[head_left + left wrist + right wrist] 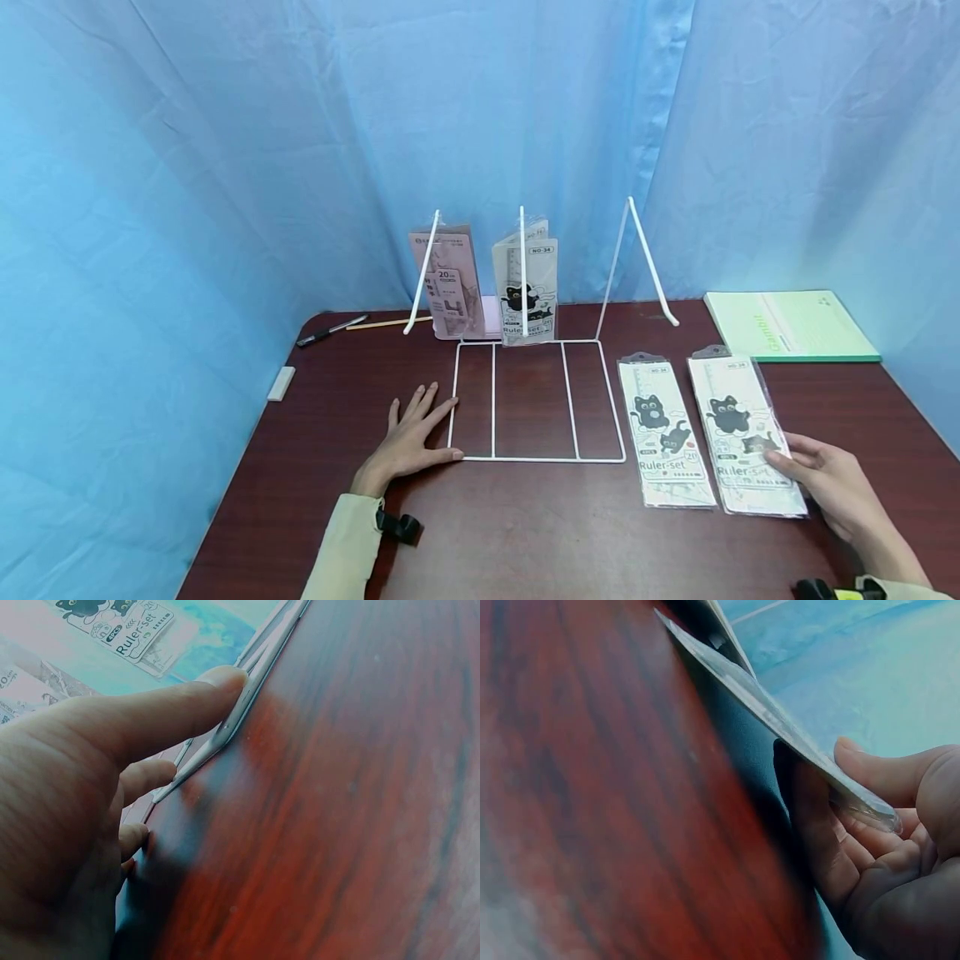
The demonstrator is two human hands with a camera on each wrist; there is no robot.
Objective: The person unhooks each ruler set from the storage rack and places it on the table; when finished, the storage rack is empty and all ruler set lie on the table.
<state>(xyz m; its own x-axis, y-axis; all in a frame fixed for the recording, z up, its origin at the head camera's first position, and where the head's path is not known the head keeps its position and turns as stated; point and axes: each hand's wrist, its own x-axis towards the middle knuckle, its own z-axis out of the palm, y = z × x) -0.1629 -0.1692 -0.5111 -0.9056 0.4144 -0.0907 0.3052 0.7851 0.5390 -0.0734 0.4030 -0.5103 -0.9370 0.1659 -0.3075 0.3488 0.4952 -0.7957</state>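
Right of the wire rack point(536, 459), the right hand point(832, 479) pinches a ruler packet point(738, 429) running near to far on its left, the spread left hand point(408, 442) touching the rack.

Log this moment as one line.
left hand: touching white wire rack | right hand: gripping ruler-set pack | second ruler-set pack: lying on table, beside gripped one | notebook: farther back

Dark-red table point(525, 533) bears | wire rack point(536, 459) | flat ruler-set pack point(666, 437) | notebook point(821, 325) | pen point(330, 331) | pencil point(386, 323) | white block point(281, 384)
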